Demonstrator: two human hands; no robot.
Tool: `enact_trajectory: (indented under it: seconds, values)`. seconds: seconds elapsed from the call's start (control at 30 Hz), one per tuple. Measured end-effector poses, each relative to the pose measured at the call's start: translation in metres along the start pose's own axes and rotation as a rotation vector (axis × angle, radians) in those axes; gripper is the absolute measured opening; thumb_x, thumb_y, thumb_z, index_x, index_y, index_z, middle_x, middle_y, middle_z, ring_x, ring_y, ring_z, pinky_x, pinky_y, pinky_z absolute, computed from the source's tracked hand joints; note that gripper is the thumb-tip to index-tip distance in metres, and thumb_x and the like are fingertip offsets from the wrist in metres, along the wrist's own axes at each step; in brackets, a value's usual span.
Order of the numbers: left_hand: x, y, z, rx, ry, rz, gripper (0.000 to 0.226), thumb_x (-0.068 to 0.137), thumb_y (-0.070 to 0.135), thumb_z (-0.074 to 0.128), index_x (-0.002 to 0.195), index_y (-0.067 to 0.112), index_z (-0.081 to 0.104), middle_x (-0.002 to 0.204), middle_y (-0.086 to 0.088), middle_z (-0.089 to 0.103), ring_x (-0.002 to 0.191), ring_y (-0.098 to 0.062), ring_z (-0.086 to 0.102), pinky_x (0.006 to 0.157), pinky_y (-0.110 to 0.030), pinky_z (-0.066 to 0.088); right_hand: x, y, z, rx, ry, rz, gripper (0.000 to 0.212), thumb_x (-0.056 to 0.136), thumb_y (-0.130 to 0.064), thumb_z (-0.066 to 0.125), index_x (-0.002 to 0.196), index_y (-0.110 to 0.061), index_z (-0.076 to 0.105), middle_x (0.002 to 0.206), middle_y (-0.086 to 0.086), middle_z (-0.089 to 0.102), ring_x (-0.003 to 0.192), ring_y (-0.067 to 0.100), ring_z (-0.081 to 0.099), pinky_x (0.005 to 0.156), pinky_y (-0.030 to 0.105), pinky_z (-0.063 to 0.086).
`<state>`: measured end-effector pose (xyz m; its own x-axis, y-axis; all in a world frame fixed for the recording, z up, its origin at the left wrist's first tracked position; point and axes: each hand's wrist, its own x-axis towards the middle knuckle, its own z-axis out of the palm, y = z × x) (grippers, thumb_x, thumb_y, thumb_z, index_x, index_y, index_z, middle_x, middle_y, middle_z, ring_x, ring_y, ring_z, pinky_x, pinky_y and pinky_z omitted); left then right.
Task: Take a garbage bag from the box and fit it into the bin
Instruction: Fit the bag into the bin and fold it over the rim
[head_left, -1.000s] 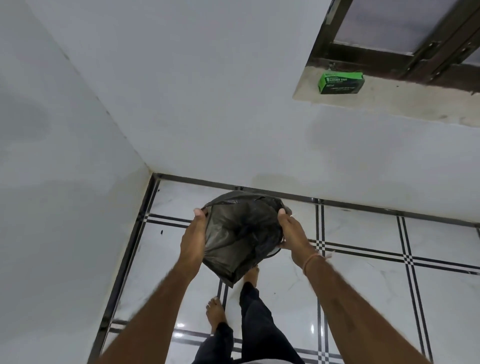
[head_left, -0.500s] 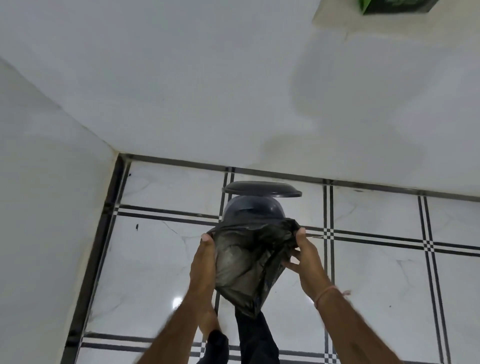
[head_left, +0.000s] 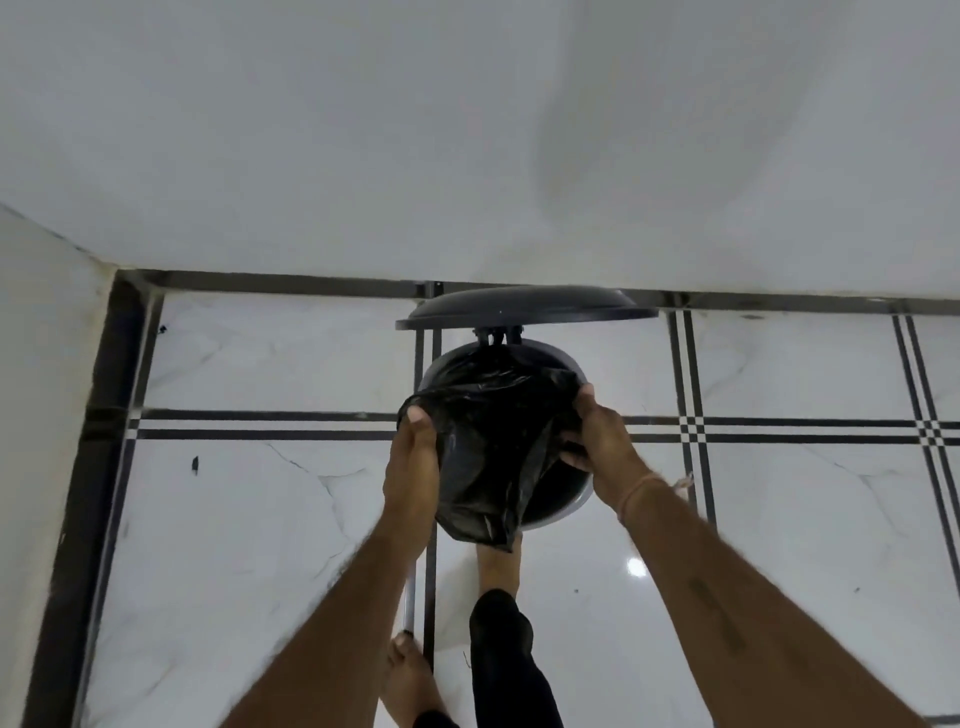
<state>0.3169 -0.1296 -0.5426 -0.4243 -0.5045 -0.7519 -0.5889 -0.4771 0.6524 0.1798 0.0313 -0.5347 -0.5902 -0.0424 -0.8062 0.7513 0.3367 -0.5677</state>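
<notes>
A black garbage bag (head_left: 488, 447) hangs stretched between my two hands, its mouth held wide. My left hand (head_left: 413, 462) grips its left edge and my right hand (head_left: 602, 436) grips its right edge. Right below it stands a round grey bin (head_left: 569, 506) on the floor, with its dark lid (head_left: 524, 307) tipped up at the back. The bag's far edge reaches the bin's back rim near the hinge, while its lower end droops over the bin's front. The box is out of view.
The bin stands against a white wall (head_left: 467, 156), with a second wall (head_left: 47, 415) close on the left. White floor tiles with black lines (head_left: 260, 423) spread around. One bare foot (head_left: 498, 561) rests at the bin's front, the other (head_left: 410, 675) stands nearer me.
My view has tipped down and moved closer. Both hands carried the bag forward and down from in front of the bin to right over its opening; the green box left the frame.
</notes>
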Motion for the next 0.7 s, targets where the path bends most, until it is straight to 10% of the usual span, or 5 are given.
enact_trajectory:
  seconds: [0.2, 0.37, 0.53, 0.7]
  values:
    - [0.037, -0.037, -0.017, 0.145, -0.044, 0.199, 0.067, 0.09, 0.086, 0.036, 0.128, 0.036, 0.061, 0.128, 0.002, 0.07, 0.123, -0.024, 0.065, 0.108, -0.054, 0.051, 0.024, 0.016, -0.022, 0.119, 0.142, -0.045, 0.051, 0.109, -0.046, 0.039, 0.121, -0.007, 0.07, 0.109, 0.006, 0.071, 0.099, 0.02, 0.066, 0.075, 0.029, 0.055]
    - [0.035, -0.038, -0.023, 0.056, -0.089, 0.177, 0.042, 0.104, 0.057, 0.044, 0.11, 0.024, 0.07, 0.109, 0.005, 0.076, 0.102, -0.006, 0.073, 0.083, -0.02, 0.057, 0.032, 0.018, -0.032, 0.152, 0.161, -0.098, 0.044, 0.106, -0.039, 0.053, 0.11, -0.001, 0.075, 0.098, 0.009, 0.072, 0.09, 0.02, 0.067, 0.073, 0.03, 0.055]
    - [0.041, -0.034, -0.024, 0.685, 0.487, 0.441, 0.059, 0.087, 0.058, 0.072, 0.122, 0.012, 0.059, 0.132, -0.015, 0.058, 0.123, -0.042, 0.053, 0.095, -0.056, 0.044, 0.039, 0.021, -0.031, 0.094, 0.165, -0.208, 0.015, 0.099, -0.024, 0.068, 0.089, -0.016, 0.078, 0.09, 0.004, 0.078, 0.087, 0.021, 0.074, 0.079, 0.032, 0.06]
    - [0.067, -0.003, -0.006, 1.155, 0.252, 0.837, 0.064, 0.087, 0.054, 0.074, 0.142, 0.026, 0.059, 0.149, -0.014, 0.05, 0.134, -0.04, 0.045, 0.103, -0.06, 0.036, 0.051, 0.025, -0.029, 0.075, 0.146, -0.259, 0.009, 0.094, -0.016, 0.074, 0.097, -0.01, 0.081, 0.095, 0.007, 0.081, 0.093, 0.023, 0.076, 0.095, 0.038, 0.06]
